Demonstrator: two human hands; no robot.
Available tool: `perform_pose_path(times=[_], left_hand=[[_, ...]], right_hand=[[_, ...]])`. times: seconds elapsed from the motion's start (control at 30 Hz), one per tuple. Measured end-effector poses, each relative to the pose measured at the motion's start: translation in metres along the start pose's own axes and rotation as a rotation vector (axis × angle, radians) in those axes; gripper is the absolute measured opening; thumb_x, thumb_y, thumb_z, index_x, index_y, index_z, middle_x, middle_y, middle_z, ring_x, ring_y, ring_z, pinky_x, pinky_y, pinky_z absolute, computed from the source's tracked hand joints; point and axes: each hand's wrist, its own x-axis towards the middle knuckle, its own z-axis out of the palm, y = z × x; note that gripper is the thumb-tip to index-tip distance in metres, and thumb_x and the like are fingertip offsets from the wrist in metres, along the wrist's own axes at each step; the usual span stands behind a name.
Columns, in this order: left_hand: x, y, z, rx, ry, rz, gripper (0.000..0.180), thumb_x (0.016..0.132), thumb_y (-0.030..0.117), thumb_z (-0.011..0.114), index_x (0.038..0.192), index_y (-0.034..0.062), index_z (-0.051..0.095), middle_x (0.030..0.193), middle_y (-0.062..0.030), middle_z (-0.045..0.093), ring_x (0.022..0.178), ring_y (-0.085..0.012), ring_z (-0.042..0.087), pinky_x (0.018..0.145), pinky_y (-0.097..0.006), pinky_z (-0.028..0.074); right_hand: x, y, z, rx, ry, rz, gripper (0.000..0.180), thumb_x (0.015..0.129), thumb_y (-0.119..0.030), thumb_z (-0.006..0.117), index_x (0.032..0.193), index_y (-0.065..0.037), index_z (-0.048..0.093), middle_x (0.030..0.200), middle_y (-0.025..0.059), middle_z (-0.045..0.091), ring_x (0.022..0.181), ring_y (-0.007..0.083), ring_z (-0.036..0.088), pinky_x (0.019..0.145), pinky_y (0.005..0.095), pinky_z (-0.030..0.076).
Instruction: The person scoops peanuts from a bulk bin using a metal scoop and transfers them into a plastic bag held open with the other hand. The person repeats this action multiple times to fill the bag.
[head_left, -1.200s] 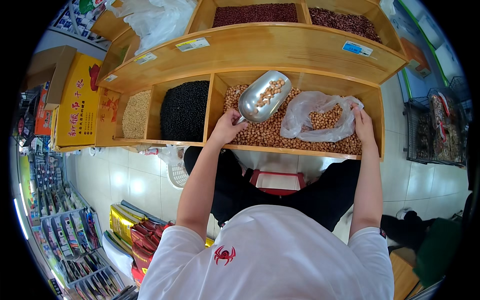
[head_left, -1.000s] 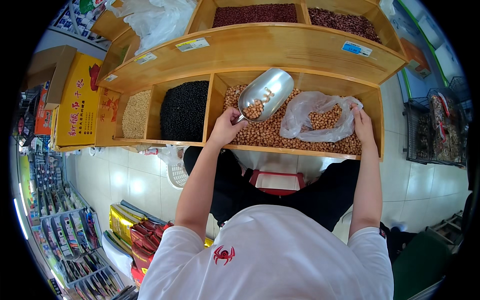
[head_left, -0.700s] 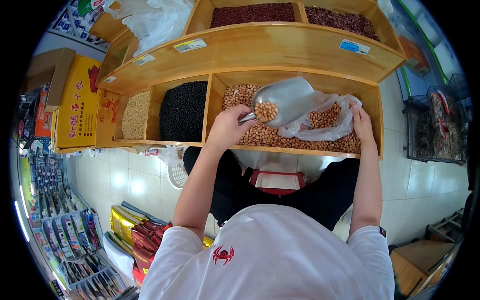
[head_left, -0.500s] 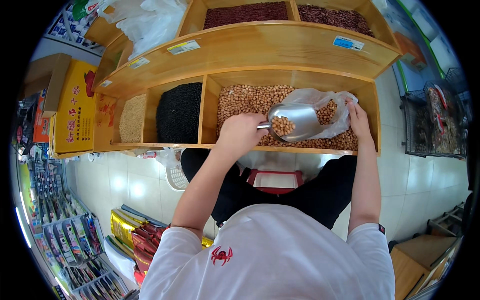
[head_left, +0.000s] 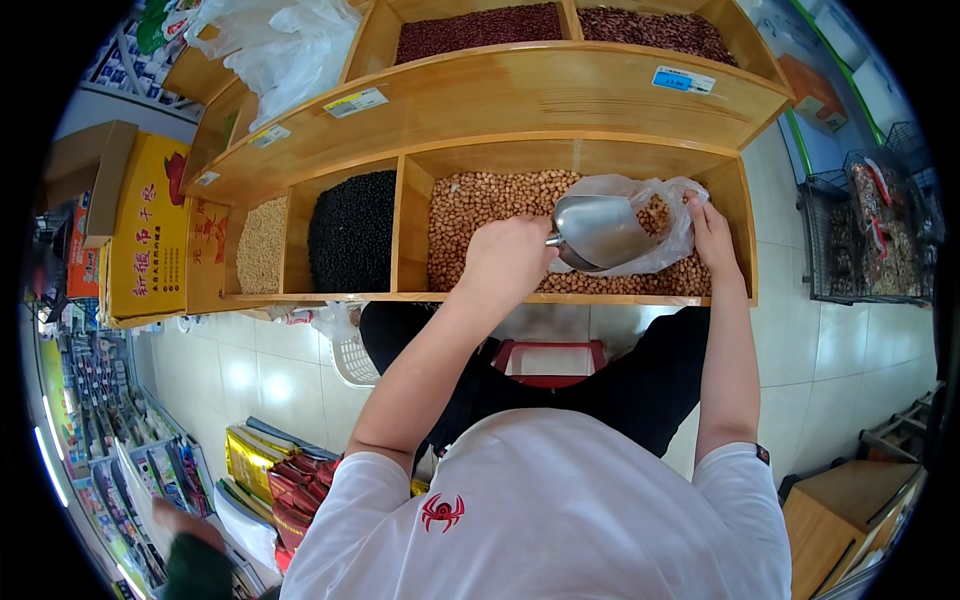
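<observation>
The left hand [head_left: 508, 255] grips a shiny metal scoop [head_left: 600, 230] tipped into a clear plastic bag [head_left: 668, 240] of peanuts, which the right hand [head_left: 708, 228] pinches open over the wooden peanut bin [head_left: 735, 200].

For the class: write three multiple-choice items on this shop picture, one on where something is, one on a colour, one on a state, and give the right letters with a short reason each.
1. Where is the metal scoop?
A. in the black-bean bin
B. at the mouth of the plastic bag over the peanut bin
C. on the floor

2. What colour is the bin's filling just left of the peanuts?
A. black
B. green
C. white

3. What does the right hand do?
A. hangs free
B. grips the bag's edge
C. holds a box

Answers: 1 B, the scoop tips into the bag. 2 A, black beans fill it. 3 B, its fingers pinch the bag while the left hand holds the scoop.
</observation>
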Motion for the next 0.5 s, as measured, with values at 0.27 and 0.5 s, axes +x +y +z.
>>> perform_pose_path(times=[0.27, 0.5], left_hand=[[-0.018, -0.043, -0.006, -0.08, 0.057, -0.174, 0.022, 0.085, 0.029, 0.072, 0.098, 0.0112, 0.071, 0.087, -0.0139, 0.071, 0.084, -0.0348, 0.068, 0.074, -0.045, 0.053], [-0.045, -0.111, -0.004, 0.108, -0.016, -0.373, 0.024, 0.083, 0.028, 0.075, 0.098, 0.0102, 0.072, 0.088, -0.0138, 0.072, 0.086, -0.0341, 0.068, 0.075, -0.045, 0.054]], right_hand=[[-0.001, -0.009, -0.001, 0.004, -0.033, 0.087, 0.041, 0.104, -0.04, 0.047, 0.127, -0.011, 0.065, 0.116, 0.0185, 0.068, 0.11, 0.0296, 0.064, 0.096, 0.0354, 0.046], [0.001, 0.008, 0.003, 0.011, 0.041, -0.053, 0.042, 0.104, -0.041, 0.047, 0.126, -0.01, 0.065, 0.115, 0.019, 0.069, 0.109, 0.03, 0.064, 0.095, 0.0354, 0.047]])
